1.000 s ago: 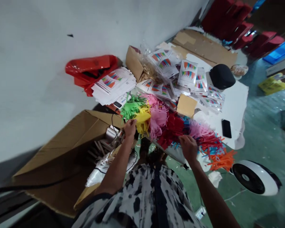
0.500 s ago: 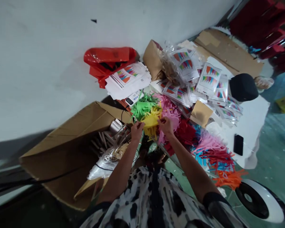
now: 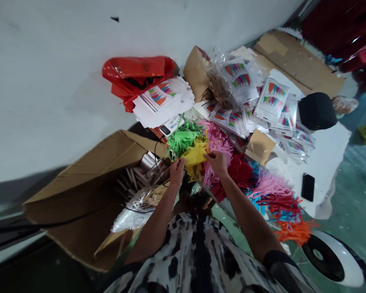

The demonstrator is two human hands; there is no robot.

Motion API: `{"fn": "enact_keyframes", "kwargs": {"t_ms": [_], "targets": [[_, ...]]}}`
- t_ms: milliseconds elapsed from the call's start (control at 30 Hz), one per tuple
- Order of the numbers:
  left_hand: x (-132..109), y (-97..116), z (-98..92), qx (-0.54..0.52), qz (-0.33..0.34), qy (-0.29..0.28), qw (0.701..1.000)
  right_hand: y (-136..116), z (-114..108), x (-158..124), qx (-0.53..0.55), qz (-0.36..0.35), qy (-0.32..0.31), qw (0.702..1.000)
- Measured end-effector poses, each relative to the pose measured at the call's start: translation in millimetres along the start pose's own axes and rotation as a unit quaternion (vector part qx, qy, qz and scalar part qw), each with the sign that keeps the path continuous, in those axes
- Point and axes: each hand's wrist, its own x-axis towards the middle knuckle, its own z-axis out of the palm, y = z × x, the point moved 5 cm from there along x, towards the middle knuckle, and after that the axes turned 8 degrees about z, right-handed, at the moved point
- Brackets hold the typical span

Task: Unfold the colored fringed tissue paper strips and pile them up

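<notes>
The right hand (image 3: 216, 162) has been brought from the red fringe (image 3: 239, 171) to the yellow fringe (image 3: 195, 155) near the left end of the surface's (image 3: 331, 156) near edge, so the yellow is now pinched at either side by both hands' fingers, the left hand (image 3: 177, 170) included, and can probably be spread or turned between them. It is crowded by green fringe (image 3: 184, 140) and pink fringe (image 3: 218, 140), while a cable (image 3: 156, 156) is seen near the left hand, beside the box (image 3: 79, 195). Packets (image 3: 271, 101) are heaped behind, and a phone (image 3: 308, 187) is set toward the right edge.

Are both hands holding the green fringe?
No, the left hand and right hand hold the yellow fringe by its two sides.
</notes>
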Motion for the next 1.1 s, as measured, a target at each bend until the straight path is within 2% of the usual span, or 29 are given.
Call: {"fn": "enact_keyframes", "kwargs": {"t_ms": [333,467,600,800,967,1100], "targets": [[-6,-12,4.8,-0.060,-0.037,-0.001,0.997,-19,-2,-10,-0.126,-0.110,0.065,0.984],[-3,-16,2.7,-0.039,-0.028,0.026,0.999,-18,-7,-13,-0.129,-0.096,0.109,0.981],[3,-21,-2.1,-0.022,-0.022,0.043,0.999,-18,-13,-11,-0.062,-0.083,0.125,0.987],[15,-22,-4.4,0.031,-0.006,0.068,0.997,-28,-8,2,0.074,-0.086,0.017,0.993],[15,-13,-0.2,0.110,0.023,0.054,0.992,-18,-16,6,0.064,-0.023,0.056,0.996],[16,2,2.9,0.263,0.082,0.009,0.961,-11,-19,2,0.072,-0.011,0.078,0.994]]}}
